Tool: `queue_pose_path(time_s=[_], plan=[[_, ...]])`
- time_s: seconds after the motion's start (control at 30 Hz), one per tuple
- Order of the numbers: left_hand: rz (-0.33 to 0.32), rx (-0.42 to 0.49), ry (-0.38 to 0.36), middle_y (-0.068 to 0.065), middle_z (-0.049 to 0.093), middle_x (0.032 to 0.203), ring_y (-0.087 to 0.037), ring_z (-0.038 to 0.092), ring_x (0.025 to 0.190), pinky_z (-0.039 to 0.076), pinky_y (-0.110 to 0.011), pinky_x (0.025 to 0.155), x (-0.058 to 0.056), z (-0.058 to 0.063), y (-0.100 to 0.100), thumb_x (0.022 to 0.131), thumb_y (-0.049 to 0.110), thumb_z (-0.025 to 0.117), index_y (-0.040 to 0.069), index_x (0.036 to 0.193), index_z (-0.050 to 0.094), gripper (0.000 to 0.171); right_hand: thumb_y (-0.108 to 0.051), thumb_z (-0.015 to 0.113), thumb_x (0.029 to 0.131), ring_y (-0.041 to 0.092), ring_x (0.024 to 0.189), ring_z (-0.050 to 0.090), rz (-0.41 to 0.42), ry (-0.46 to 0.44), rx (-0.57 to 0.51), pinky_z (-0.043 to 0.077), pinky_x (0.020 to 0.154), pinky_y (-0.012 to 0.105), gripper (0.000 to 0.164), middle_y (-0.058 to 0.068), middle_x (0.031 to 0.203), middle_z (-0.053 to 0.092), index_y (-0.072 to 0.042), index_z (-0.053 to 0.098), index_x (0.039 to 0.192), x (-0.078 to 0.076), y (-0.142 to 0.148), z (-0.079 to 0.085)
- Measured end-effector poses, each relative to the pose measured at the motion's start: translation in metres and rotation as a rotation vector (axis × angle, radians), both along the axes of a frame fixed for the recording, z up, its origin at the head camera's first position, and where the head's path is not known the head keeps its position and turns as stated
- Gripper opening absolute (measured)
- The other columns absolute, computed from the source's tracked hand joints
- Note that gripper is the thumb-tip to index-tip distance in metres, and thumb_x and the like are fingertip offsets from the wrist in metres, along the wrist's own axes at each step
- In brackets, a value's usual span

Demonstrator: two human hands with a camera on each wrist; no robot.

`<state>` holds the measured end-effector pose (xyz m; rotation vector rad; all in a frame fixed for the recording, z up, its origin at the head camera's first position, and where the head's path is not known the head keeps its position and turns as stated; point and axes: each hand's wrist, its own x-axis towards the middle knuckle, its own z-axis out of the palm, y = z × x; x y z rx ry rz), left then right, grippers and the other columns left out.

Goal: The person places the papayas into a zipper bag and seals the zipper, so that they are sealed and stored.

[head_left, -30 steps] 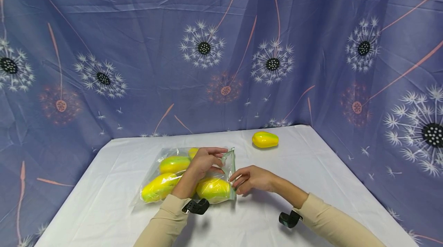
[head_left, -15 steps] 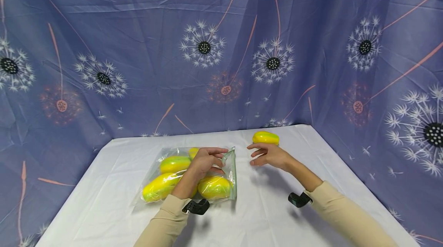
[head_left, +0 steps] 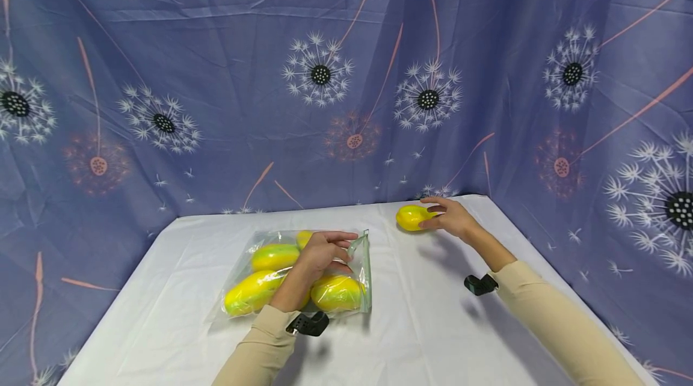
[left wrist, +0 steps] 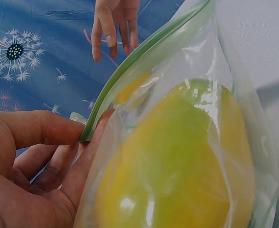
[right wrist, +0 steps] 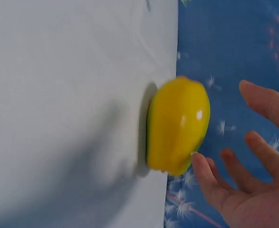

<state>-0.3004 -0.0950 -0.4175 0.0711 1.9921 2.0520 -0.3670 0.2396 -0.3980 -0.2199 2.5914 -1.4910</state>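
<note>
A clear zip bag (head_left: 366,290) with a pale green zip edge lies on its side, its mouth facing right. Several yellow-green papayas (head_left: 275,257) are inside it. My left hand (head_left: 321,252) reaches across the bag; in the left wrist view its fingers (left wrist: 49,128) pinch the zip edge, holding the mouth apart. One loose papaya (head_left: 411,217) sits at the back of the table. Over its right end is my right hand (head_left: 453,217), fingers spread. In the right wrist view the fingers stand around the papaya's near side; whether the thumb touches it, I cannot tell.
A white cloth (head_left: 395,326) covers the table. Behind and beside it hangs a blue curtain (head_left: 243,103) with dandelion prints, close to the loose papaya. Black wrist cameras (head_left: 308,323) sit at both sleeves.
My right hand has left the bag's mouth and moved back and to the right, up to the loose papaya. The left hand and the bag have stayed almost in place.
</note>
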Motion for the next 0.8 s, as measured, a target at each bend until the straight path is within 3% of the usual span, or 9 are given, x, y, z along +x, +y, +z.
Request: queue_pose_path(time_s=[0.23, 0.43, 0.8], plan=[[-0.001, -0.001, 0.001, -0.012, 0.056, 0.1, -0.02, 0.06, 0.071, 0.065, -0.043, 0.063, 0.0, 0.001, 0.0, 0.077, -0.02, 0.062, -0.005, 0.125, 0.069, 0.051, -0.021, 0.081, 0.086, 0.044, 0.142, 0.041, -0.042, -0.041, 0.008, 0.046, 0.112, 0.056, 0.085, 0.028, 0.157, 0.036, -0.01, 0.037, 0.157, -0.022, 0.018, -0.002], [-0.002, -0.003, 0.005, -0.012, 0.056, 0.099, -0.02, 0.06, 0.07, 0.065, -0.044, 0.064, 0.0, 0.001, 0.001, 0.077, -0.021, 0.061, -0.006, 0.126, 0.068, 0.052, -0.019, 0.081, 0.086, 0.044, 0.147, 0.033, -0.088, -0.097, -0.043, 0.04, 0.117, 0.057, 0.091, 0.029, 0.161, 0.028, -0.011, 0.03, 0.16, -0.038, 0.025, -0.014], [-0.001, -0.012, -0.003, -0.012, 0.056, 0.101, -0.02, 0.06, 0.069, 0.065, -0.043, 0.064, 0.0, -0.001, 0.001, 0.077, -0.02, 0.061, -0.005, 0.126, 0.068, 0.052, -0.013, 0.081, 0.085, 0.044, 0.148, 0.032, -0.135, -0.204, -0.117, 0.037, 0.119, 0.055, 0.094, 0.026, 0.165, 0.022, -0.014, 0.026, 0.162, -0.05, 0.024, -0.027]])
